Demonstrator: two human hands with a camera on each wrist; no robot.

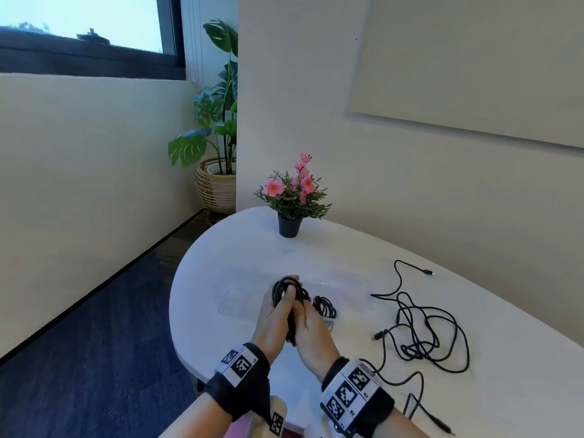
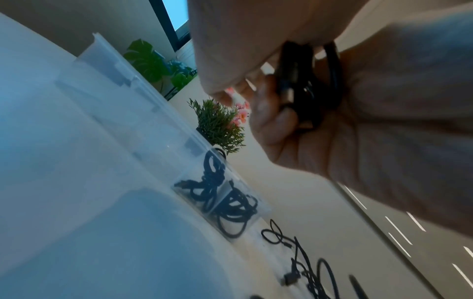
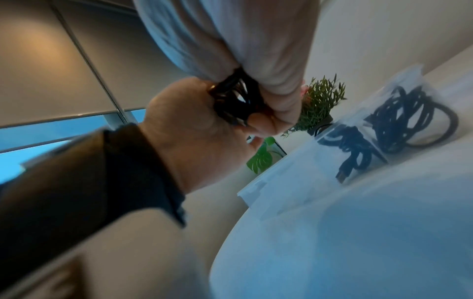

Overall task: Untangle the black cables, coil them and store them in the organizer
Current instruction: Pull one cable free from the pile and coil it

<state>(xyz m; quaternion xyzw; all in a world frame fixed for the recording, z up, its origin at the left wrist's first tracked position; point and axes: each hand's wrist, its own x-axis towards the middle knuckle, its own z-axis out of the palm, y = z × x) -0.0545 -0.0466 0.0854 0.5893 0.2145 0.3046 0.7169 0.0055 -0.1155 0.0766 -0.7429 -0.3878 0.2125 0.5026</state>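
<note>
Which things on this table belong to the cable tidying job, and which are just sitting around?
Part of the job:
- coiled black cable bundle held by left hand and right hand
- clear plastic organizer already holding coiled black cables
- loose tangled black cables

Just lying about:
- pink-flowered plant in a black pot
- big leafy plant in a wicker basket

white table (image 1: pixel 240 254) | on it: flower pot (image 1: pixel 289 226), clear organizer (image 2: pixel 143 113), loose black cables (image 1: pixel 423 330)
</note>
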